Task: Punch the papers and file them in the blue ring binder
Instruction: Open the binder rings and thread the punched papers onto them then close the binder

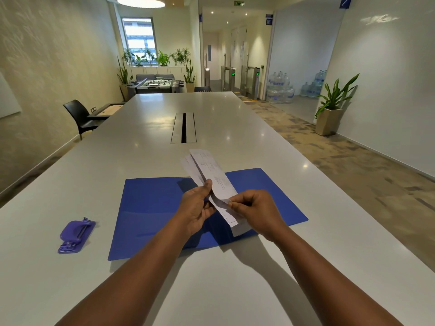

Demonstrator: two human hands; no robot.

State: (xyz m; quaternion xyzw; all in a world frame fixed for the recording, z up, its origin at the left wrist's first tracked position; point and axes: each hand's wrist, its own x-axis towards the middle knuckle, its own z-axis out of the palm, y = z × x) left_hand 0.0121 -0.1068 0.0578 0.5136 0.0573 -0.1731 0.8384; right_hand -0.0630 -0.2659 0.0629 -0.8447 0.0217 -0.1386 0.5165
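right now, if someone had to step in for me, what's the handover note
Left hand: grips the papers along their left edge.
Right hand: pinches the same papers near their lower right edge.
The papers are held in the air over the blue ring binder, which lies open and flat on the table.
The purple hole punch sits on the table left of the binder, untouched by either hand.
Done: binder opened, papers gathered in hand. Whether they are already punched cannot be told.
Left: punch the papers if needed, then file them in the binder.
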